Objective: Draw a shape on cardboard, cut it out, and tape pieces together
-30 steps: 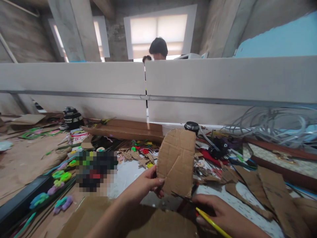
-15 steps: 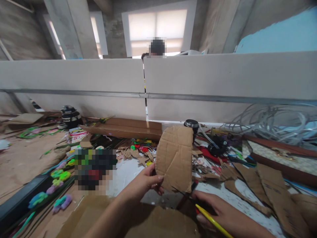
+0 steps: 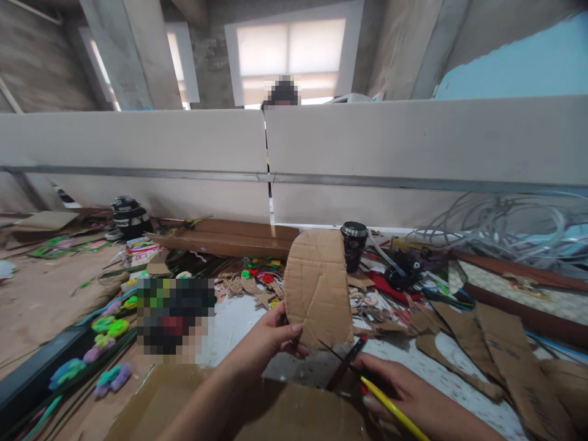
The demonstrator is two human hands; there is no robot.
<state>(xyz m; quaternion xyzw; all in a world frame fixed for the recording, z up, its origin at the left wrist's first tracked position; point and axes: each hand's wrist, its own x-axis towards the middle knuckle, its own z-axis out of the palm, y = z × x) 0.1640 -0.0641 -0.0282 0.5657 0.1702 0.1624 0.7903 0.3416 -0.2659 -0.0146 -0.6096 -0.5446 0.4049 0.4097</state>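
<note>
My left hand [image 3: 285,334] grips a rounded piece of cardboard [image 3: 316,288] by its lower left edge, thumb in front. The piece stands upright, curved on the left and straighter on the right, with creases across its face. Closed round what look like scissors [image 3: 334,352], my right hand [image 3: 390,383] is just below and right of it. Their thin dark point is by the cardboard's lower edge; whether it touches, I cannot tell. A long yellow, pen-like thing [image 3: 395,409] also lies along the right hand. Behind the point a red and black tool [image 3: 346,364] slants, partly hidden.
Cardboard scraps [image 3: 514,367] lie at the right, near a patterned bag [image 3: 519,288] and coiled clear tubing [image 3: 500,220]. A lidded black cup [image 3: 353,245] stands behind the cardboard. Colourful fuzzy flowers [image 3: 113,380] are at left. A white partition [image 3: 390,141] closes off the back; a person's head shows above.
The rounded cardboard has shifted slightly left and tilted a little, showing more of the black cup. Both hands keep their hold. The person's head behind the partition has moved slightly left and down.
</note>
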